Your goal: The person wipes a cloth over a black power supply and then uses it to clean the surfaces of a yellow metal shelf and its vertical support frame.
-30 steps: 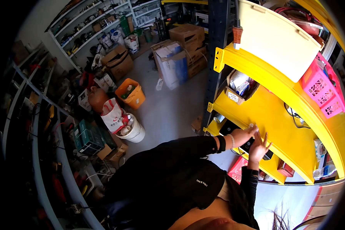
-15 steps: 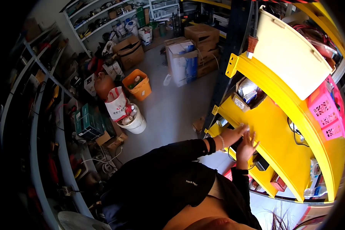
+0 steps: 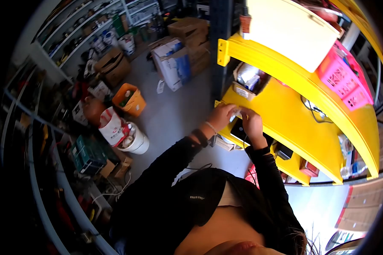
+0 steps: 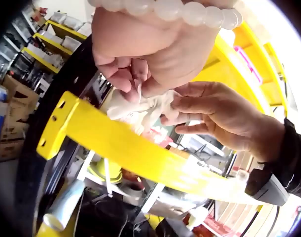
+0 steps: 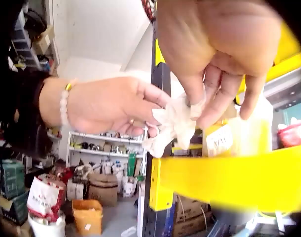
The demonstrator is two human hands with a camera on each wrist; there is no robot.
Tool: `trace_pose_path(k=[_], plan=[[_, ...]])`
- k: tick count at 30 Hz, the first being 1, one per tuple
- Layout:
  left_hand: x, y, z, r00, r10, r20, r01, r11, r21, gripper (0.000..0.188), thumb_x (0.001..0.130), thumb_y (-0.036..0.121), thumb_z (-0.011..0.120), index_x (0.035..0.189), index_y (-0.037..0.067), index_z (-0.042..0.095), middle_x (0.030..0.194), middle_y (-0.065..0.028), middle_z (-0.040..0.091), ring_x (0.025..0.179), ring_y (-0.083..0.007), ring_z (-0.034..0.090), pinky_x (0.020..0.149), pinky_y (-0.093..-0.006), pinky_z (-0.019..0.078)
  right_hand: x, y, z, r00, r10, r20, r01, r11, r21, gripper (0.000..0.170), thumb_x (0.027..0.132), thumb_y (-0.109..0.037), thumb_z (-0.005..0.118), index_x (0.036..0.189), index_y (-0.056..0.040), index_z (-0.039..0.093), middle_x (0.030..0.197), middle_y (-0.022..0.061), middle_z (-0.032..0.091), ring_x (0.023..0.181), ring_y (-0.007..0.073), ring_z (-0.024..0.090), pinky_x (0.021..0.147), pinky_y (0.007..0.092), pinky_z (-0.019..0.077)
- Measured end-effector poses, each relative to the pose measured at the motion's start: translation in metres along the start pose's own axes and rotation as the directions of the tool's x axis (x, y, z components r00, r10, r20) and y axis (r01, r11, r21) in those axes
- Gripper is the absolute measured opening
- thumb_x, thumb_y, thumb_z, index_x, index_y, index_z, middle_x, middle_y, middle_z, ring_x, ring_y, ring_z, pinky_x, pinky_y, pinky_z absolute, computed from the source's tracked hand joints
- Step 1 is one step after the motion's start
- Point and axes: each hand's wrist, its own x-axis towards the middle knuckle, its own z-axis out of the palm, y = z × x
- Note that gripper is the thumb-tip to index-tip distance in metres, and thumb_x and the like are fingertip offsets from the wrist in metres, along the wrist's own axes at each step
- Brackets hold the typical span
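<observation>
A crumpled white tissue (image 4: 140,106) hangs between the two hands, beside the end of a yellow shelf beam (image 4: 116,143). The left hand (image 5: 111,106), with a bead bracelet at its wrist, pinches one side of the tissue (image 5: 175,126). Thumb and fingers of the right hand (image 5: 219,54) pinch the other side. From the head view, the left hand (image 3: 221,117) and right hand (image 3: 253,125) are close together over the left part of the yellow rack (image 3: 298,114). A black object (image 3: 238,129) lies partly hidden beneath them.
An open carton (image 3: 244,92) sits on the shelf behind the hands. Above are a cream bin (image 3: 293,34) and a pink basket (image 3: 347,80). A dark post (image 3: 221,25) stands at the rack's end. An orange bucket (image 3: 130,100) and white bucket (image 3: 137,142) are on the floor.
Both hands have moved left along the rack towards its end post and sit slightly farther apart. More of the black object shows than half a second ago. The head view has shifted.
</observation>
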Motion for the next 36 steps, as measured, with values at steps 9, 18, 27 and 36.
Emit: trace_pose_path(k=[9, 18, 27, 36], plan=[[0.087, 0.130, -0.047, 0.832, 0.473, -0.289, -0.490, 0.872, 0.015, 0.024, 0.080, -0.001, 0.066, 0.102, 0.008, 0.066, 0.094, -0.0067, 0.062, 0.092, -0.0271, 0.055, 0.082, -0.0367, 0.0434, 0.049, -0.079, -0.125, 0.892, -0.129, -0.433, 0.220, 0.961, 0.167, 0.027, 0.079, 0.017, 0.054, 0.092, -0.0009, 0.070, 0.097, 0.0133, 0.066, 0.092, 0.0282, 0.064, 0.080, 0.0316, 0.0509], [0.137, 0.122, -0.062, 0.792, 0.562, -0.241, -0.399, 0.774, 0.492, 0.031, 0.087, 0.013, 0.060, 0.117, 0.017, 0.067, 0.126, 0.0019, 0.062, 0.124, -0.0191, 0.052, 0.107, -0.0504, 0.0247, 0.094, -0.092, -0.110, 0.885, -0.297, -0.359, 0.026, 0.801, -0.598, 0.049, 0.085, -0.012, 0.056, 0.134, -0.0111, 0.052, 0.141, 0.0059, 0.049, 0.141, 0.0283, 0.035, 0.109, 0.0671, 0.0060], [0.141, 0.074, -0.099, 0.757, 0.541, -0.365, -0.279, 0.774, 0.569, 0.021, 0.087, 0.017, 0.066, 0.107, 0.016, 0.073, 0.124, 0.0062, 0.065, 0.131, -0.0200, 0.046, 0.114, -0.0539, 0.0052, 0.124, -0.125, -0.062, 0.952, -0.265, -0.155, 0.080, 0.702, -0.707, 0.060, 0.087, -0.011, 0.053, 0.146, -0.0116, 0.041, 0.155, 0.0049, 0.032, 0.147, 0.0245, 0.021, 0.107, 0.0705, 0.0071], [0.149, 0.037, -0.129, 0.669, 0.576, -0.469, -0.484, 0.817, 0.312, 0.026, 0.073, -0.006, 0.068, 0.096, 0.006, 0.069, 0.102, -0.0062, 0.061, 0.096, -0.0268, 0.058, 0.085, -0.0380, 0.0465, 0.143, -0.120, -0.032, 0.805, -0.558, -0.199, 0.346, 0.716, -0.607, 0.043, 0.077, -0.009, 0.063, 0.120, -0.0086, 0.063, 0.117, 0.0067, 0.057, 0.107, 0.0244, 0.054, 0.087, 0.0361, 0.0456]])
